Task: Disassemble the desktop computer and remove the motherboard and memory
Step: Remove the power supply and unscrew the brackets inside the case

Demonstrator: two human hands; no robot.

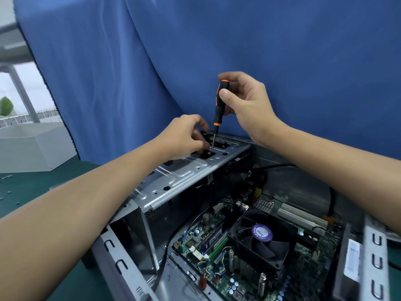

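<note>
So my right hand (245, 105) grips the screwdriver (219, 105) upright, tip on a screw in the case's top bracket (184, 172). Left hand (186, 137) pinches beside the tip. Motherboard (219, 246) sits inside the case, memory (213, 236) slotted left of the fan (260, 237).

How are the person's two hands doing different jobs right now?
The right hand is raised high, its fingers pinching the handle of the upright screwdriver. The left hand sits lower, on the metal bracket, fingers beside the screwdriver's tip. Both hands are bare and work at the same spot.
</note>
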